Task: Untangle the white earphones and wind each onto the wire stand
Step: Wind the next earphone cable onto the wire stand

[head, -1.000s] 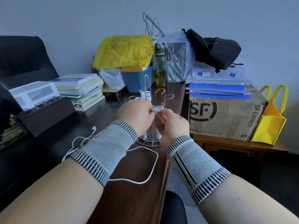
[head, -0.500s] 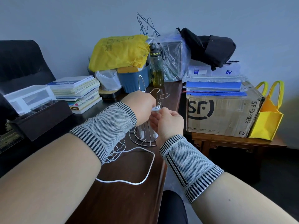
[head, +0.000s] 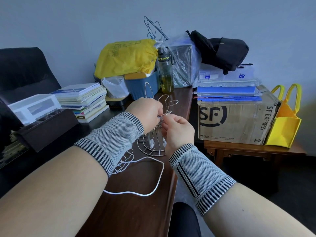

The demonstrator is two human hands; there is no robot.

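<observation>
At centre frame the fingertips of both hands meet at one arm of the wire stand (head: 158, 127). The left hand (head: 145, 112) has its fingers curled down onto the wire, and the right hand (head: 177, 129) pinches a short run of white cord against it (whether a full turn is on cannot be told).

White earbuds (head: 151, 142) hang low inside the stand, above its round base. The rest of the white earphones (head: 153, 189) trails in a loose loop across the dark table (head: 130, 211) at lower centre, with a tangle just beside the left wrist.

Judgement: winding is in hand. Next calls for feeding slack up while the left hand steadies the stand.
</observation>
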